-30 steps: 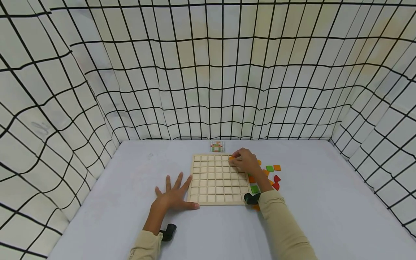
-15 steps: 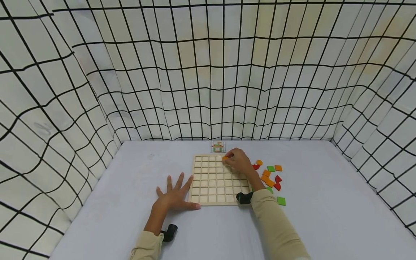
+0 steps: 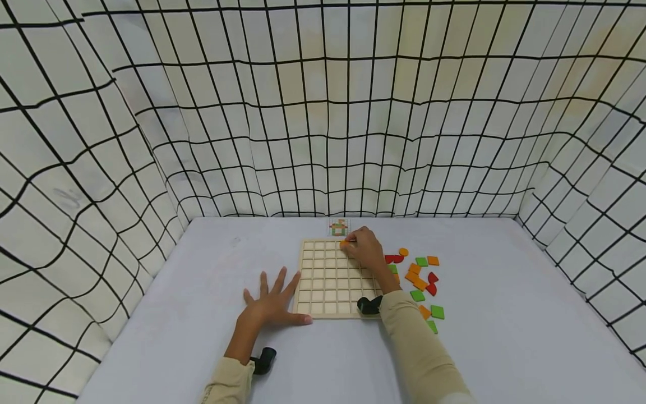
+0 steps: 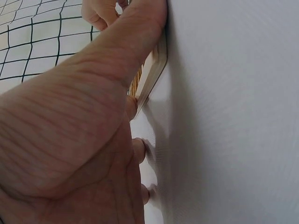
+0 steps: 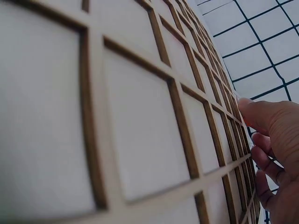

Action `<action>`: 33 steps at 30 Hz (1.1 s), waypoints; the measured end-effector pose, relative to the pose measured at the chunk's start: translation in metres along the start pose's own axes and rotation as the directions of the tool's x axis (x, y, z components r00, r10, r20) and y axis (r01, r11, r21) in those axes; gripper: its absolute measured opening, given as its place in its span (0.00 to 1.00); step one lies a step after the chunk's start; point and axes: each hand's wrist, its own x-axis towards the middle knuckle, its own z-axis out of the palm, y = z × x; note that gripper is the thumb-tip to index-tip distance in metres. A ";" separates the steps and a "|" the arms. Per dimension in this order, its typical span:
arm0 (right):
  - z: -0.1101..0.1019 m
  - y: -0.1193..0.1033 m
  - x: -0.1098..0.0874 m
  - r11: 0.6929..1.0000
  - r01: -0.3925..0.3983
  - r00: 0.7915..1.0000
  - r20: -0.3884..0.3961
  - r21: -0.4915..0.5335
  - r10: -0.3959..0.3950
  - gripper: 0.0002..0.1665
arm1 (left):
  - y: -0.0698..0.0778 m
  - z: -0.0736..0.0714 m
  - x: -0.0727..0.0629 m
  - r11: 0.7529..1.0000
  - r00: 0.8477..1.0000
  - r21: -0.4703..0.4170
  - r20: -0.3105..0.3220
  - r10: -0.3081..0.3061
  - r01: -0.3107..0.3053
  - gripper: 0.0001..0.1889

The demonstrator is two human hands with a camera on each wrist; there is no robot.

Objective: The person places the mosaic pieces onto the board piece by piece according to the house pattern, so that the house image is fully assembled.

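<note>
The board (image 3: 329, 283) is touched at its near-left corner by the spread left hand (image 3: 270, 308). By the right hand (image 3: 367, 249), at the far row, an orange piece (image 3: 344, 244) is pinched: probably light, stiff, best held by its edges.

Room right of tiles (image 3: 419, 284), left fingers (image 3: 289, 287) flanking board (image 3: 328, 280)
</note>
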 end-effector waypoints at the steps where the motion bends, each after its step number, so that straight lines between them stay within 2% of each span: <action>1: 0.001 -0.001 0.000 1.000 -0.007 1.000 -0.005 -0.014 0.007 0.17 | 0.000 0.000 0.000 1.000 1.000 0.000 0.001 0.000 0.000 0.59; 6: 0.005 -0.005 0.000 0.997 -0.034 0.999 -0.033 -0.068 0.031 0.15 | 0.001 0.000 0.000 1.000 1.000 0.003 0.002 0.003 -0.003 0.59; 12: 0.008 -0.007 0.000 0.998 -0.040 0.998 -0.048 -0.045 0.038 0.13 | 0.001 -0.002 0.001 1.000 1.000 0.000 0.005 -0.007 0.007 0.59; 33: 0.005 -0.009 -0.004 0.998 -0.069 0.998 -0.005 -0.009 0.069 0.13 | -0.001 0.001 0.001 1.000 1.000 0.015 0.006 0.002 -0.002 0.59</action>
